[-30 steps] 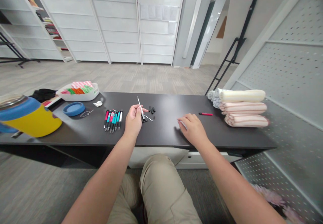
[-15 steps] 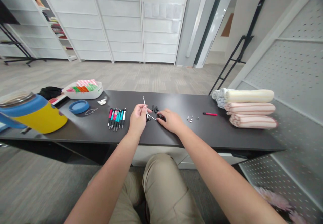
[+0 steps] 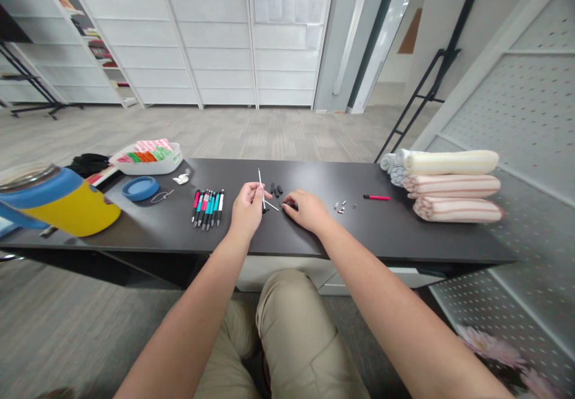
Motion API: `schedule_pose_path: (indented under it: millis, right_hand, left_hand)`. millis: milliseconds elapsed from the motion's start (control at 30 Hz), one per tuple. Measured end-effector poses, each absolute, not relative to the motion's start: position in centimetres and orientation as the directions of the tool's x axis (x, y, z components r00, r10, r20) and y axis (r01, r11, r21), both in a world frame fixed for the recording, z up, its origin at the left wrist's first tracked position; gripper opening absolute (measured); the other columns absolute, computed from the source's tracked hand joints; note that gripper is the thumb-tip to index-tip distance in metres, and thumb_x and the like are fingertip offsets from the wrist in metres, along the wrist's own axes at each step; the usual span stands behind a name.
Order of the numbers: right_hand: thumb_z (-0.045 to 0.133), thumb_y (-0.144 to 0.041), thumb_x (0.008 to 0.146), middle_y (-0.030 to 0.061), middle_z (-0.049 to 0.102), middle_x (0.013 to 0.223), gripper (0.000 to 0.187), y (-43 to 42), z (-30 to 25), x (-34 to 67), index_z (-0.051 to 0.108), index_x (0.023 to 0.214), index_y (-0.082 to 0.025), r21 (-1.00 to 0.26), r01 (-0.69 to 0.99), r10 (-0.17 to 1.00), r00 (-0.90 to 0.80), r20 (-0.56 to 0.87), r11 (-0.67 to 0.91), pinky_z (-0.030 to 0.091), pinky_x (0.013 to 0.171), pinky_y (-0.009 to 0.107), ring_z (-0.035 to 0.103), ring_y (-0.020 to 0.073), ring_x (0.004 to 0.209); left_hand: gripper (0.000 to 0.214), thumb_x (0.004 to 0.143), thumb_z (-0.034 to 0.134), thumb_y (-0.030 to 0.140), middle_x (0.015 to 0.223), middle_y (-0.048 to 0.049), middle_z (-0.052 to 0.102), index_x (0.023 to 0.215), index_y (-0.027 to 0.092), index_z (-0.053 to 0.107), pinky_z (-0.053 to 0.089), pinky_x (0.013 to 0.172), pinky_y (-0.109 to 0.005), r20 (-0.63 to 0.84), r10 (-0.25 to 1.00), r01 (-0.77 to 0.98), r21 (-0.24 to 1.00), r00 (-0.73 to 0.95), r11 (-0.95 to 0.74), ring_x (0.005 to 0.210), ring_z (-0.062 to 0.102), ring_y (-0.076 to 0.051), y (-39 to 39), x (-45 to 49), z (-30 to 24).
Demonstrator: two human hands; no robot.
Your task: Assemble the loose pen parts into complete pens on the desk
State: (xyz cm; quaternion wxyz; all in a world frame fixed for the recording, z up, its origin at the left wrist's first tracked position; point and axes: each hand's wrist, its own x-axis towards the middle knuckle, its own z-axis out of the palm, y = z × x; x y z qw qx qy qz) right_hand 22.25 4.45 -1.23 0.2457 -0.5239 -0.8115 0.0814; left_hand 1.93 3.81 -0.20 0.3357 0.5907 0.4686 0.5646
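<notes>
A row of pens [image 3: 207, 207] lies on the dark surface [image 3: 395, 231] just beside the left hand [image 3: 246, 207], its fingers [image 3: 257, 190] pinching a thin white rod [image 3: 260, 182] upright. The right hand [image 3: 305, 210] pinches a small black piece [image 3: 290, 205] narrowly, with open room between it and tiny metal parts [image 3: 341, 207].

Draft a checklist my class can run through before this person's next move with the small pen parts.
Left hand holding the thin white rod: ok, pinched upright in the fingers.
Right hand holding a small dark part: cannot tell, the fingers hide it.
Loose black pieces: ok, grouped just beyond the hands.
Small metal parts: ok, lying together to the right of the right hand.
Row of pens: ok, side by side, apart from the left hand.
</notes>
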Motion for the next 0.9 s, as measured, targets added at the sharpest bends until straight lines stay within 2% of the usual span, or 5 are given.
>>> schedule_pose_path:
  millis: [267, 433, 733, 900]
  right_hand:
    - [0.070, -0.030, 0.094, 0.0053, 0.074, 0.094, 0.012, 4.01, -1.05, 22.20, 0.075, 0.099, -0.020, -0.419, 0.800, 0.893, -0.303, 0.333, 0.429, 0.047, 0.078, 0.029, 0.066, 0.0183, 0.084]
    - [0.071, -0.028, 0.091, 0.0046, 0.074, 0.092, 0.012, 3.78, -1.01, 22.40, 0.074, 0.099, -0.019, -0.434, 0.794, 0.894, -0.292, 0.341, 0.425, 0.046, 0.076, 0.028, 0.065, 0.0174, 0.080]
    - [0.071, -0.029, 0.090, 0.0043, 0.072, 0.093, 0.013, 3.60, -1.20, 22.47, 0.073, 0.099, -0.019, -0.410, 0.798, 0.884, -0.307, 0.352, 0.441, 0.045, 0.075, 0.028, 0.065, 0.0171, 0.082]
    - [0.074, -0.029, 0.088, 0.0023, 0.073, 0.091, 0.014, 3.63, -1.15, 22.67, 0.073, 0.099, -0.021, -0.463, 0.781, 0.901, -0.297, 0.317, 0.420, 0.043, 0.071, 0.027, 0.064, 0.0159, 0.079]
  left_hand:
    - [0.028, 0.101, 0.056, 0.046, 0.087, -0.0032, 0.077, 0.110, 0.021, 0.063, 0.042, 0.059, -0.025, 0.381, 0.924, 0.269, 0.892, -0.019, -0.363, 0.060, 0.056, -0.012, 3.64, 2.16, -0.13]
    - [0.026, 0.102, 0.055, 0.045, 0.088, -0.0034, 0.077, 0.111, 0.021, 0.063, 0.044, 0.064, -0.026, 0.418, 0.908, 0.323, 0.856, 0.025, -0.403, 0.069, 0.063, -0.014, 3.71, 2.15, -0.45]
    - [0.024, 0.103, 0.055, 0.043, 0.088, -0.0026, 0.077, 0.111, 0.022, 0.062, 0.045, 0.065, -0.026, 0.429, 0.902, 0.336, 0.843, 0.054, -0.421, 0.072, 0.065, -0.015, 3.84, 2.23, -0.87]
    - [0.023, 0.102, 0.056, 0.042, 0.088, -0.0035, 0.077, 0.111, 0.022, 0.063, 0.047, 0.068, -0.027, 0.432, 0.901, 0.319, 0.848, 0.044, -0.423, 0.077, 0.068, -0.016, 3.81, 2.34, -0.88]
